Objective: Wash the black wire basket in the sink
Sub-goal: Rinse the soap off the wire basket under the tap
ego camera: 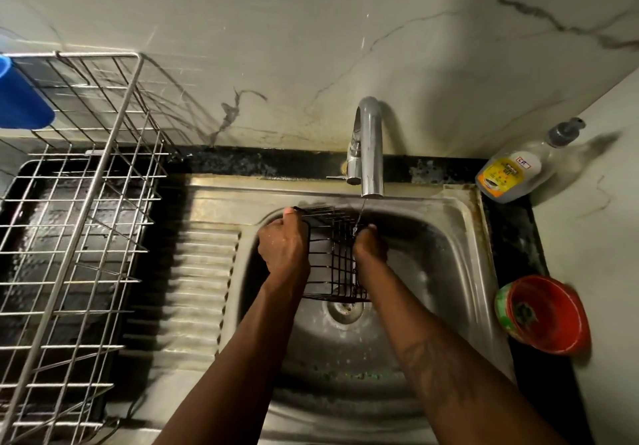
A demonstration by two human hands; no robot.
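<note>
Over the bowl of the sink (449, 237), just below the tap (370, 147): black wire basket (333, 254), held tilted above the drain (345, 310), not resting on the sink floor. A thin stream of water (360, 214) falls from the spout onto the basket's upper right edge.

Left hand (283, 246): fingers curled round the basket's left wall, thumb up at the top rim. Right hand (368, 242): closed against the right wall, gripping the wire; fingertips hidden behind the hand.

Left of the bowl: ribbed draining board (204, 272), wet. Beyond it, at the counter's left edge, a steel wire dish rack (86, 202) with a blue cup (20, 99) at its far left corner.

Right side of the counter (518, 254): soap pump bottle (511, 171) with a yellow label at the back corner; red bowl (546, 313) nearer the front, just beside the sink rim.
</note>
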